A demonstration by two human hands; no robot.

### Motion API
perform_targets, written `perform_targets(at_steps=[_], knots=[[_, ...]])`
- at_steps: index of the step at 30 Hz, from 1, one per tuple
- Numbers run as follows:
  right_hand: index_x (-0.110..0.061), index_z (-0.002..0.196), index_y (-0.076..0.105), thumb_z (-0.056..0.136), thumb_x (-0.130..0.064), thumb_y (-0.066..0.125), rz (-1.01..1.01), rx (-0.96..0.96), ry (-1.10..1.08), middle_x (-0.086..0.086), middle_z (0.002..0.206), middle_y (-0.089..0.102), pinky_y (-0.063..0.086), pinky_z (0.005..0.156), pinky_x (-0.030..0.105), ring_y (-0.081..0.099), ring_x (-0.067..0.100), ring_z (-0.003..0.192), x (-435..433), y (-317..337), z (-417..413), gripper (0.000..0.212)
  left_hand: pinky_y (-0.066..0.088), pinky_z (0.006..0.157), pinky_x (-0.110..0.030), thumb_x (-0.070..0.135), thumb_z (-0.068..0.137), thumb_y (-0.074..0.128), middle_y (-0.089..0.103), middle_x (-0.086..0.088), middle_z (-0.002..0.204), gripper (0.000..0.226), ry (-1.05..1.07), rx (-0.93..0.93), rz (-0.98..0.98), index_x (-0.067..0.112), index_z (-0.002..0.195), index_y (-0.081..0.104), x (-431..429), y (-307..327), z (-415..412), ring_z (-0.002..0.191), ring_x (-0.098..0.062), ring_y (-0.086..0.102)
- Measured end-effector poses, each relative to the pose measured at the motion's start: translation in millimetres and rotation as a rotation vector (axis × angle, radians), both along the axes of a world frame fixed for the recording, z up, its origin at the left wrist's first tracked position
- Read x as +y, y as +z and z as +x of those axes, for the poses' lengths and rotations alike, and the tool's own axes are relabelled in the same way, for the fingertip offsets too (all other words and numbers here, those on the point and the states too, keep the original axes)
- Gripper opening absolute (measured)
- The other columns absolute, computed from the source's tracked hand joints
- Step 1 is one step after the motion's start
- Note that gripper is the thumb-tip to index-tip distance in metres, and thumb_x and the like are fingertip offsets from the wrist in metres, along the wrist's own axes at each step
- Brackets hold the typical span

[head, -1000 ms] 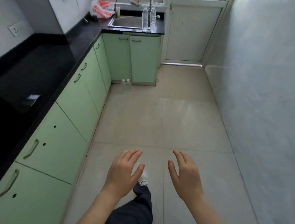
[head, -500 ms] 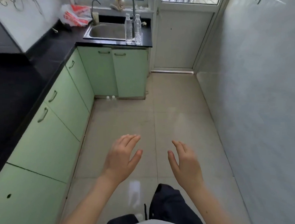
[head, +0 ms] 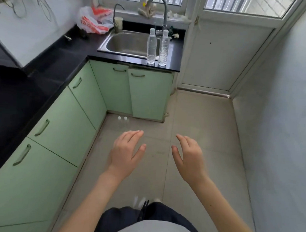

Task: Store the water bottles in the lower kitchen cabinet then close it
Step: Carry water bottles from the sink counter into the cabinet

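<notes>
On the black counter's front edge (head: 116, 59), right of the steel sink (head: 129, 44), I see two clear water bottles (head: 151, 45) upright, just beside each other. Sink basin looks empty. Below them the lower kitchen cabinet (head: 132, 94) has both green doors shut. Two small white caps (head: 122, 118) show on the floor by its base; what is under them is too faint to tell. My left hand (head: 126, 153) and right hand (head: 189, 157) hang over bare tile, fingers spread, gripping nothing. A plastic bag (head: 95, 20) sits in the corner.
</notes>
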State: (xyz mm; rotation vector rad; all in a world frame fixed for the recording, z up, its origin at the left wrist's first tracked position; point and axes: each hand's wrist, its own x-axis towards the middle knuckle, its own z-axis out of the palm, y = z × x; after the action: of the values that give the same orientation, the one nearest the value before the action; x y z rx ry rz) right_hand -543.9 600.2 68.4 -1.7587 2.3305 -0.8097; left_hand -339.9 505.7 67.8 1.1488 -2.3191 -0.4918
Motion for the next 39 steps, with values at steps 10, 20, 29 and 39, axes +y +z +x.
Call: perform_targets(at_steps=[10,20,29,39], knots=[[-0.003,0.127,0.06,0.097,-0.039,0.038,0.044,-0.011,0.045,0.012,0.12,0.066,0.05,0.094,0.041,0.06,0.03,0.113,-197.6,-27.0,-81.0,0.052,0.044,0.106,-0.043,0.044,0.095,0.039,0.064,-0.006,0.129,0.054,0.07,-0.059,0.095,0.01,0.131,0.06,-181.6,-27.3,-69.6,0.124,-0.027,0.056],[-0.002,0.129,0.06,0.095,-0.039,0.038,0.035,-0.007,-0.031,0.012,0.122,0.065,0.048,0.095,0.04,0.06,0.029,0.114,-413.1,-16.4,-118.6,0.054,0.036,0.113,-0.042,0.046,0.095,0.04,0.058,-0.005,0.138,0.056,-0.066,-0.128,0.056,0.013,0.138,0.055,-419.7,-21.0,-111.6,0.133,-0.027,0.049],[-0.006,0.145,0.044,0.093,-0.044,0.049,-0.041,-0.075,-0.077,0.009,0.143,0.052,0.037,0.111,0.034,0.046,0.023,0.134,-543.7,-10.6,-186.4,0.065,0.027,0.114,-0.031,0.053,0.09,0.043,0.044,-0.001,0.151,0.074,-0.055,-0.008,0.107,0.018,0.153,0.03,-560.8,-6.4,-176.9,0.142,-0.021,0.035],[-0.029,0.155,0.018,0.068,-0.042,0.087,0.194,-0.663,-0.138,-0.013,0.159,0.026,0.03,0.118,0.037,0.028,0.007,0.145,-647.2,-69.3,-281.3,0.113,0.03,0.116,-0.033,0.043,0.069,0.085,0.026,0.012,0.158,0.113,0.235,0.126,0.649,0.03,0.155,0.013,-647.0,-51.3,-279.9,0.144,-0.007,0.027]])
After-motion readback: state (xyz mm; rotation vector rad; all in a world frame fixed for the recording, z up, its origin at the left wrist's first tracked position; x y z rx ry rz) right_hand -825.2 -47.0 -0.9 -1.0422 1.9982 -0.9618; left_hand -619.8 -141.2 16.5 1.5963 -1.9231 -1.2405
